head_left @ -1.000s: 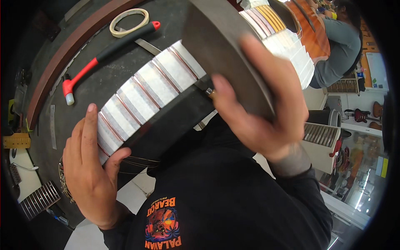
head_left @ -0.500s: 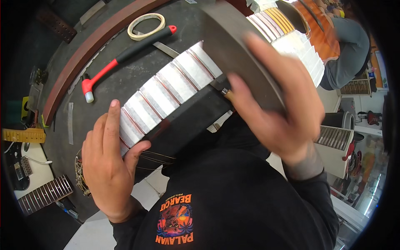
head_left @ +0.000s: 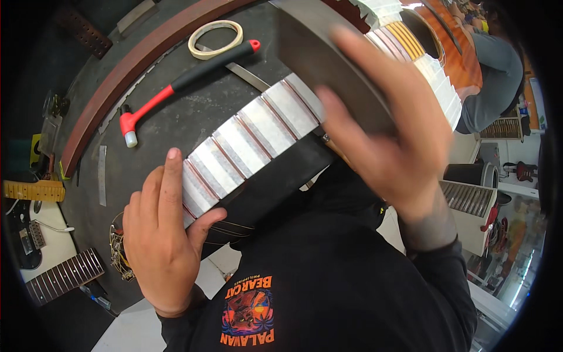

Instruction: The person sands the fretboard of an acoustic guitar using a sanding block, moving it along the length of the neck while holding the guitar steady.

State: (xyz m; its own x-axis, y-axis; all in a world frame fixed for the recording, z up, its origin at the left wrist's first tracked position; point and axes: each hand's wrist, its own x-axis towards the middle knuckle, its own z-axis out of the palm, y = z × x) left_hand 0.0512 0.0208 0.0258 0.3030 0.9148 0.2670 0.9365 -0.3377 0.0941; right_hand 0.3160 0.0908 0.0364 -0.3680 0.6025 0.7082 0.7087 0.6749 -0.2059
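A guitar neck (head_left: 254, 139) runs slantwise across the middle, its fretboard covered with silvery strips between the bare copper-toned frets. My left hand (head_left: 161, 234) wraps round its near-left end, thumb on the close edge and fingers on the far edge. My right hand (head_left: 393, 129), blurred by motion, grips a long dark block (head_left: 328, 50) that lies over the upper part of the fretboard and hides the frets beneath. Beyond the block, more frets and white tape (head_left: 440, 88) lead to the guitar's orange-brown body (head_left: 463, 64).
On the dark bench lie a red-and-black hammer (head_left: 170, 91) with a white tip, a tape roll (head_left: 215, 40) and a metal strip (head_left: 246, 76). A curved reddish-brown rail (head_left: 117, 76) borders the far side. Another fretboard (head_left: 64, 276) sits at left; a person's grey-clad leg (head_left: 498, 70) is at upper right.
The guitar neck and my left hand appear slightly farther right and lower in the picture. My right hand and the block have shifted a little up-left along the neck.
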